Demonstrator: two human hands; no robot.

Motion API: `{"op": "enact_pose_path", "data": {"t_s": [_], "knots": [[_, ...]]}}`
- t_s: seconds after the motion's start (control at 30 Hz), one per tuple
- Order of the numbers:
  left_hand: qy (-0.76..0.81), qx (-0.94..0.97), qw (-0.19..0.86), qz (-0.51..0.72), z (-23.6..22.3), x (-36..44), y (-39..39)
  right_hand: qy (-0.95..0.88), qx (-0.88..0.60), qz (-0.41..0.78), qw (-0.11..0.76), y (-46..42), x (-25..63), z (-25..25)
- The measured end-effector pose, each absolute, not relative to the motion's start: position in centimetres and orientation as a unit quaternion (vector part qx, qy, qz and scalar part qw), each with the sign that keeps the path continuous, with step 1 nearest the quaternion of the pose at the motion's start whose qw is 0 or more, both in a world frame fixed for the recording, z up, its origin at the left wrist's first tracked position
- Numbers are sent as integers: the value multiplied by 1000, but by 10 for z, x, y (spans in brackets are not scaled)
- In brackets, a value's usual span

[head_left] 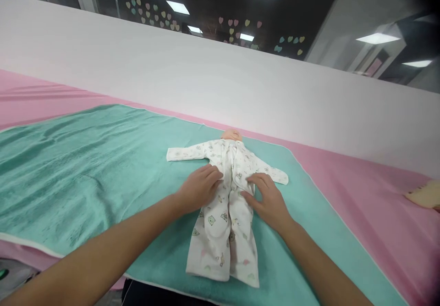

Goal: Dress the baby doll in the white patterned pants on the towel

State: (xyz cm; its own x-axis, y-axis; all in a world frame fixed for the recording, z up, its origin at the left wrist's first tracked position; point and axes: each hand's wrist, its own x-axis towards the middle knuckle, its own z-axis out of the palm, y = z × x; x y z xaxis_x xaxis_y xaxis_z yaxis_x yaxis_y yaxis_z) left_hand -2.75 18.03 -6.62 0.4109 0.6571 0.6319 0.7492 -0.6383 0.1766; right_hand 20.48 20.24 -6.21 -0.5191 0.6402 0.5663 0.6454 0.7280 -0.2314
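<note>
A baby doll (232, 135) lies on its back, its head toward the wall. It is dressed in a white printed long-sleeved top (237, 159) and matching white pants (222, 246), whose wide legs spread toward me. At the left side of the waist, my left hand (201, 189) has its fingers curled together on the cloth, their tips partly hidden. On the opposite side, my right hand (270, 200) grips the pants near the waist between thumb and fingers, touching the top's lower edge. The doll's hands and feet are covered by the clothes.
Under the doll is a teal blanket (82, 173), wrinkled at the left, over a pink sheet (343, 182). A low white wall (206, 81) runs behind, with dark glass and heart stickers above. A beige object (424, 195) shows at the far right edge.
</note>
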Motion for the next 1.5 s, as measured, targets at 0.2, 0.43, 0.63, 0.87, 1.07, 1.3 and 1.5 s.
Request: {"op": "enact_pose_path", "data": {"t_s": [0.2,0.43,0.63,0.87,1.07,1.3,1.5], "knots": [[-396,-846,-70,-350,-51,-23,175,-887,-340,27,311,195,182,-57],[-559,-648,-166,-490,-12,-19,263,-816,-411,141,382,231,180,-42],[-612,-710,-129,-324,-14,-6,330,-759,-586,49,279,315,140,-20],[-571,-742,-188,-296,-14,-33,331,-749,-648,-17,138,363,112,-16],[-548,-764,-178,-291,-8,-31,326,-720,-596,-58,349,350,122,-36],[-598,-728,-138,-306,-7,-17,324,-643,-539,91,536,329,135,-47],[-517,-631,-321,-481,-7,-8,322,-561,-505,227,615,335,138,-58]]}}
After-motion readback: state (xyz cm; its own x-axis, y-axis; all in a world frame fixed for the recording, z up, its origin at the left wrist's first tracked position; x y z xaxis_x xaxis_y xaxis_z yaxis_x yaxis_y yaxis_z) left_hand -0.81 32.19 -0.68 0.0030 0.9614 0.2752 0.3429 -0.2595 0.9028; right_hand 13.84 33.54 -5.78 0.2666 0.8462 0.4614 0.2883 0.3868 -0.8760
